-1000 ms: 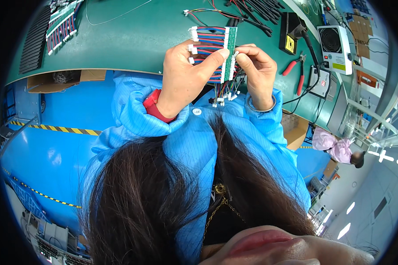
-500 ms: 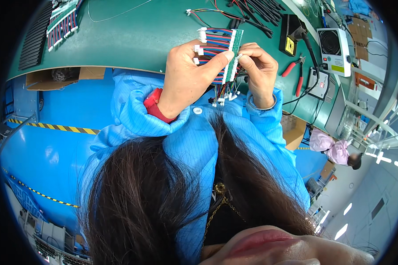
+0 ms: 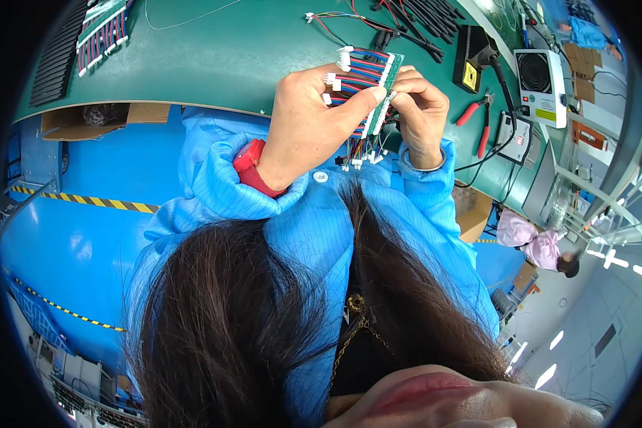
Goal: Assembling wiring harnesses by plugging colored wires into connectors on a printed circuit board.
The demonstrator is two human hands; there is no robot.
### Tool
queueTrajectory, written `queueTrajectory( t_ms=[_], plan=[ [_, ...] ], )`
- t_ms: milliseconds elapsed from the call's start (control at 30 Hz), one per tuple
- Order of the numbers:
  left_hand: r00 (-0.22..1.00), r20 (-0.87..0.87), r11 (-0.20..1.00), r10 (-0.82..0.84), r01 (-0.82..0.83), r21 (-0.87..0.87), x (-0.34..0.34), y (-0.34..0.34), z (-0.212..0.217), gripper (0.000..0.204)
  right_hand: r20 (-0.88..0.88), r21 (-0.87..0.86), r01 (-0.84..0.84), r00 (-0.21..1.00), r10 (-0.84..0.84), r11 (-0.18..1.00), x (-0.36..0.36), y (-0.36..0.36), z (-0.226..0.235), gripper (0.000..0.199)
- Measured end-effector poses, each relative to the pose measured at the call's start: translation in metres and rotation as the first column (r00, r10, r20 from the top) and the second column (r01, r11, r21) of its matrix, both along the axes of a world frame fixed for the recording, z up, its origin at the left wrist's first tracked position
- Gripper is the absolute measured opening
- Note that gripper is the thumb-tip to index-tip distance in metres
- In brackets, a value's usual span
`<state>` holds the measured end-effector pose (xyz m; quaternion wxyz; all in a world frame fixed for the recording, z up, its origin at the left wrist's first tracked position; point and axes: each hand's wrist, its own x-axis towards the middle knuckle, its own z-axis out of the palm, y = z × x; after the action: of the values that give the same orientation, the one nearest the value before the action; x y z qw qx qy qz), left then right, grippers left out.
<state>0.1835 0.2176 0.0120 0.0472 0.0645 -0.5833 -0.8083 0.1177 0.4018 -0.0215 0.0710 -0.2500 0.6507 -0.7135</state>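
Green board (image 3: 394, 70) shifted rightward, left fingers (image 3: 366, 102) clamping it, right fingers (image 3: 415, 86) pinched together at its edge, bench (image 3: 207, 64) stretching leftward

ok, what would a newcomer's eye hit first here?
The green board, its red and blue wires running left, gripped in the left hand with the right hand at its right edge. Then the red wristband on the left wrist, and the red-handled pliers on the bench, right of both hands.

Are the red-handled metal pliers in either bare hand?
No, the red-handled metal pliers lie on the green tabletop, to the right of the bare right hand and apart from it.
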Motion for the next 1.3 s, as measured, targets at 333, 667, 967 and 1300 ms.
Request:
queueTrajectory(
  t_ms=[333,667,967,1300],
  plan=[
    [0.999,-0.031,1.0,0.015,-0.016,-0.007,0.0,0.002,-0.004,0.017,0.188,-0.037,0.039,0.982,-0.032,0.999,0.01,-0.004,0.003,0.008],
    [0.998,-0.058,0.999,0.005,-0.007,-0.036,0.001,0.0,-0.004,0.019,0.132,0.029,0.063,0.989,-0.067,0.998,0.014,-0.005,0.012,0.005],
    [0.995,-0.09,0.997,-0.04,0.034,-0.075,0.001,-0.004,-0.006,0.021,0.236,0.14,-0.005,0.971,-0.029,0.99,0.015,-0.002,0.028,0.005],
    [0.989,-0.098,0.99,-0.112,0.102,-0.093,-0.002,-0.009,-0.006,0.019,0.311,0.169,-0.109,0.949,0.051,0.98,0.014,0.002,0.032,0.002]
  ],
)
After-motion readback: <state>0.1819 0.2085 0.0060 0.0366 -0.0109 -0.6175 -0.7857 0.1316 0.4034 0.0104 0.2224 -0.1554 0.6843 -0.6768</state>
